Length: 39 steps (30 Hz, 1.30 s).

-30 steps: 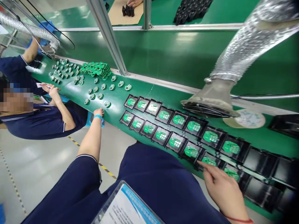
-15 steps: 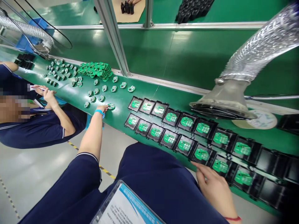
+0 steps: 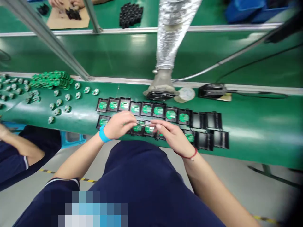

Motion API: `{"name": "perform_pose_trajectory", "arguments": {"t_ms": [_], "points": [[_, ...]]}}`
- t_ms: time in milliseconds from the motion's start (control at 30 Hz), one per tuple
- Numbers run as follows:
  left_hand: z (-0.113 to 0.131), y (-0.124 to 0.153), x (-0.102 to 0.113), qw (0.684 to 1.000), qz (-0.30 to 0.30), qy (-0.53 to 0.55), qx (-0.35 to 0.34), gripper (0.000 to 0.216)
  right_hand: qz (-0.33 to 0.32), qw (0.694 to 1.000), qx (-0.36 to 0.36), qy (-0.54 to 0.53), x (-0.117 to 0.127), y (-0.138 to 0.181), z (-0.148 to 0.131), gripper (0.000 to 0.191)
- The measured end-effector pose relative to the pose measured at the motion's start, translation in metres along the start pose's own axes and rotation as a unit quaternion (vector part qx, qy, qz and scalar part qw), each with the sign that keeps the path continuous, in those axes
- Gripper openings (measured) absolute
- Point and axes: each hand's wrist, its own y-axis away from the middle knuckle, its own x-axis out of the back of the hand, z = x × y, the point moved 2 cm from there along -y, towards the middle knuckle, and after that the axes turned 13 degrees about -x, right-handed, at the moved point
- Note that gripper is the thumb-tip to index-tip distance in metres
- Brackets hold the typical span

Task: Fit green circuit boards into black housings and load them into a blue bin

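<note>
Left hand point(image 3: 120, 125) moved over black trays point(image 3: 197, 120) | its fingers point(image 3: 130, 118) pinch small board point(image 3: 141, 122) | right hand point(image 3: 176, 138) alongside, fingers' grip unclear

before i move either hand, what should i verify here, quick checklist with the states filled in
1. Small part held by left hand and right hand: ok, appears pinched from either side.
2. Small part undamaged: cannot tell, too small.
3. Green boards in every black case: not ok, four cases at the right end show none.
4. Front row fully visible: not ok, hands cover some.
5. Nozzle apart from hands: ok, beyond the back row.
</note>
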Motion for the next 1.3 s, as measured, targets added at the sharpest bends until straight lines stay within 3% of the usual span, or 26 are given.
{"name": "perform_pose_trajectory", "arguments": {"t_ms": [67,133,300,400,467,533,600,667,767,867,1300], "points": [[0.031,-0.030,-0.023,0.984,-0.072,-0.078,-0.143,0.018,-0.023,0.999,0.035,0.009,0.022,0.005,-0.007,0.034],[0.052,-0.050,-0.045,0.957,-0.113,-0.134,-0.232,0.022,-0.036,0.997,0.063,0.024,0.047,0.014,-0.001,0.029],[0.079,-0.080,-0.094,0.900,-0.163,-0.178,-0.363,0.019,-0.053,0.996,0.064,0.039,0.095,0.042,0.038,0.024],[0.086,-0.097,-0.126,0.880,-0.193,-0.179,-0.395,0.016,-0.035,0.995,0.081,0.051,0.118,0.051,0.065,0.019],[0.081,-0.109,-0.148,0.887,-0.223,-0.192,-0.356,0.016,0.008,0.992,0.098,0.078,0.138,0.050,0.086,0.017],[0.067,-0.119,-0.171,0.908,-0.247,-0.214,-0.261,0.022,0.086,0.981,0.115,0.132,0.163,0.040,0.110,0.017],[0.047,-0.123,-0.191,0.923,-0.266,-0.232,-0.151,0.034,0.174,0.951,0.127,0.223,0.189,0.024,0.135,0.019],[0.028,-0.120,-0.209,0.924,-0.290,-0.238,-0.075,0.037,0.221,0.909,0.129,0.329,0.211,0.002,0.156,0.021],[0.013,-0.110,-0.232,0.917,-0.320,-0.235,-0.027,0.034,0.202,0.860,0.141,0.448,0.227,-0.030,0.176,0.025],[0.010,-0.104,-0.250,0.905,-0.352,-0.238,-0.010,0.033,0.158,0.836,0.158,0.500,0.229,-0.051,0.186,0.026],[0.002,-0.131,-0.315,0.842,-0.483,-0.240,0.006,0.077,0.114,0.848,0.149,0.495,0.220,-0.062,0.198,0.036]]}}
